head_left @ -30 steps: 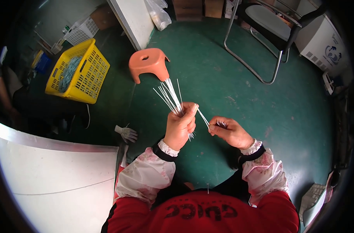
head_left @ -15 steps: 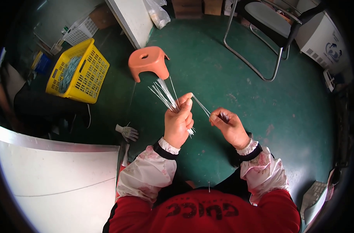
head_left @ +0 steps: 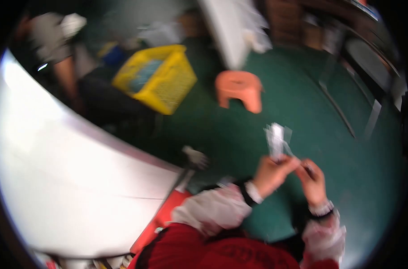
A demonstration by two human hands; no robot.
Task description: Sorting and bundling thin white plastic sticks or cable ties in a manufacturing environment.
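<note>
My left hand (head_left: 272, 174) is closed around a bundle of thin white sticks (head_left: 275, 140) that points up and away from me; the bundle is blurred by motion. My right hand (head_left: 312, 181) is just to its right, fingers pinched close to the base of the bundle, seemingly on one stick, though the blur hides the contact. Both wrists wear pale sleeve covers over red sleeves. The hands are held above a green floor (head_left: 302, 112).
A small orange plastic stool (head_left: 239, 89) stands on the floor beyond my hands. A yellow crate (head_left: 161, 80) sits farther left, near another person (head_left: 56, 49). A large white table surface (head_left: 65, 179) fills the left. Metal chair legs (head_left: 347, 116) are at right.
The view has swung to the left and blurred, so my hands now appear at lower right. My left hand still holds the sticks; the right hand has moved closer to it.
</note>
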